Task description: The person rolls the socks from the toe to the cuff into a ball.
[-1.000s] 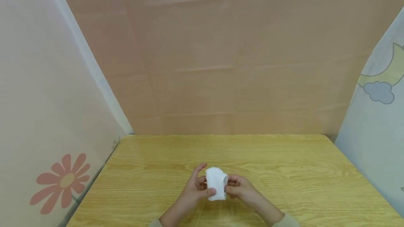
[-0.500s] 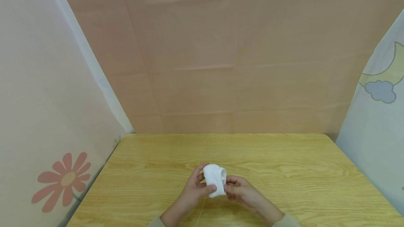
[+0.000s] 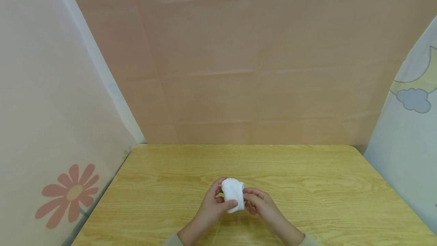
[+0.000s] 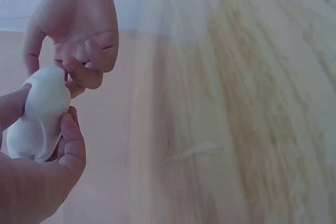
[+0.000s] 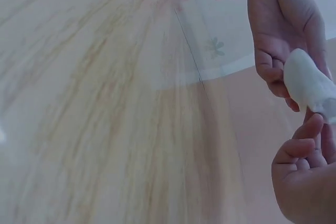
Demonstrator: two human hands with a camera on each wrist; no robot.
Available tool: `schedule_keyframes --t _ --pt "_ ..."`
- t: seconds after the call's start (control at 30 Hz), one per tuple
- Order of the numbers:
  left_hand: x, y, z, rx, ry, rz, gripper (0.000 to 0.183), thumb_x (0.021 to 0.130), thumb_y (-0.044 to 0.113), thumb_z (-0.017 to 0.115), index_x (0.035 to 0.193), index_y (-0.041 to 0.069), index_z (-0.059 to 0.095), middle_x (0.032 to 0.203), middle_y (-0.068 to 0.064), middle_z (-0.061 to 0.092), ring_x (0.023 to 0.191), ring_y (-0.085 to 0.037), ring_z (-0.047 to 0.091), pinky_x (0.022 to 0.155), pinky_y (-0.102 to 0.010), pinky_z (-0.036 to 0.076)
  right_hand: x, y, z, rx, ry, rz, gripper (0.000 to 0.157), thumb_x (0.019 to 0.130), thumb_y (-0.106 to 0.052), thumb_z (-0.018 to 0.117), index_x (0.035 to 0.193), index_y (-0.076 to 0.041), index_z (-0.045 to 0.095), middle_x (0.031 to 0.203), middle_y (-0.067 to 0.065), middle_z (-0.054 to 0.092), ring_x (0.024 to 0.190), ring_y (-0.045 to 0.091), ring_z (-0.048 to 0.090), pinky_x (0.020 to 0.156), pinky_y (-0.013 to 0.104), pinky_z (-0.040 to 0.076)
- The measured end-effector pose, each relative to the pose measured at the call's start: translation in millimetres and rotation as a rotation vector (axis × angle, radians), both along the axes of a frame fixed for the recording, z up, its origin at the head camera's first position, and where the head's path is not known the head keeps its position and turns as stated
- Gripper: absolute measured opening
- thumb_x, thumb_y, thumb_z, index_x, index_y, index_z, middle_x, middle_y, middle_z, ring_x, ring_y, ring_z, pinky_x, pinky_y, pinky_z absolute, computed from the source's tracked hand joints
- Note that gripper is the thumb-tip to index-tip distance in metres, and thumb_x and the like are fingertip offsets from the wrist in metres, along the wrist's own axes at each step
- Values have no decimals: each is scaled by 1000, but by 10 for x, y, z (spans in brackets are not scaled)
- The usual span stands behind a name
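A small white bundle of soft cloth, folded or rolled (image 3: 233, 194), is held above the table in front of me. My left hand (image 3: 211, 204) grips it from the left, thumb across the near face and fingers behind. At its right edge, my right hand (image 3: 261, 202) pinches the cloth between thumb and fingers. In the left wrist view the bundle (image 4: 44, 103) looks rounded, with a fold running down it. The right wrist view shows an opening or rolled edge on the bundle (image 5: 310, 85) near my right fingertips. Its far side is hidden.
The wood-grain table (image 3: 324, 185) spreads under both hands. A plain pinkish-brown sheet (image 3: 218, 67) hangs behind its far edge. Pale printed sheets stand at both sides, one with a red flower (image 3: 72, 193), the other with a blue cloud (image 3: 414, 100).
The bundle has been raised slightly and turned, so its open right end shows less than half a second ago. My left index finger has come down onto its top. My right fingers have shifted along its edge.
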State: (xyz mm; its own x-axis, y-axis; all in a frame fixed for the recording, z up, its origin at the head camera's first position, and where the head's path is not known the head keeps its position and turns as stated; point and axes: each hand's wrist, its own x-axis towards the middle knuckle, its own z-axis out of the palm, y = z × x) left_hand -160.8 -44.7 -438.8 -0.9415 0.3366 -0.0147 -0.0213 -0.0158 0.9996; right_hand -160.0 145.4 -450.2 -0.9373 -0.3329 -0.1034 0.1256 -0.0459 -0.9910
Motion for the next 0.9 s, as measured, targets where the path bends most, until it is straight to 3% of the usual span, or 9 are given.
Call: schedule_keyframes --t 0.17,0.27,0.37,0.5,0.6,0.73,0.8,0.9 --pt "-61 23 -50 -87 15 -39 76 74 14 72 137 4 30 111 -14 54 77 -18 58 67 -31 51 -56 48 -84 93 -39 -15 33 88 -17 55 108 10 52 76 -6 55 60 4 44 54 17 37" --pt "-157 55 -226 -179 3 -58 79 73 18 73 138 4 30 109 -11 55 81 -17 56 66 -31 51 -96 67 -137 183 -23 -34 30 85 -14 57 101 11 56 72 -5 54 59 6 44 53 18 38" --pt "-193 87 -288 -304 4 -57 78 71 21 75 135 2 35 102 -8 55 86 -18 53 67 -31 49 -130 90 -177 286 12 -25 27 83 -14 60 94 11 60 68 -4 51 56 7 43 50 16 38" --pt "-211 111 -323 -450 44 -64 77 71 24 75 131 -5 38 112 -14 57 99 -26 54 77 -38 49 -151 105 -235 363 40 -6 23 82 -13 61 90 9 63 70 -3 53 53 7 45 48 15 38" --pt "-219 127 -312 -491 49 -96 63 72 23 74 120 -7 47 106 -16 60 91 -27 59 71 -39 51 -162 105 -264 400 66 -2 20 80 -11 62 87 7 65 71 -2 55 48 6 45 45 17 38" --pt "-248 124 -261 -510 -1 -162 41 75 22 72 107 2 54 83 -6 60 68 -18 57 52 -33 49 -212 151 -247 464 129 97 17 82 -12 61 84 4 67 68 2 59 45 6 46 43 19 40" --pt "-290 95 -217 -537 -38 -214 40 77 25 70 107 4 54 83 -7 59 67 -20 57 53 -33 48 -271 208 -204 493 143 190 19 85 -15 58 86 2 66 69 4 60 49 8 48 46 21 42" --pt "-410 3 -111 -671 -67 -265 55 79 36 67 116 -1 51 96 -10 60 71 -21 56 59 -36 48 -414 318 -75 566 140 324 22 88 -20 55 95 -1 64 75 6 62 57 12 51 49 25 42"
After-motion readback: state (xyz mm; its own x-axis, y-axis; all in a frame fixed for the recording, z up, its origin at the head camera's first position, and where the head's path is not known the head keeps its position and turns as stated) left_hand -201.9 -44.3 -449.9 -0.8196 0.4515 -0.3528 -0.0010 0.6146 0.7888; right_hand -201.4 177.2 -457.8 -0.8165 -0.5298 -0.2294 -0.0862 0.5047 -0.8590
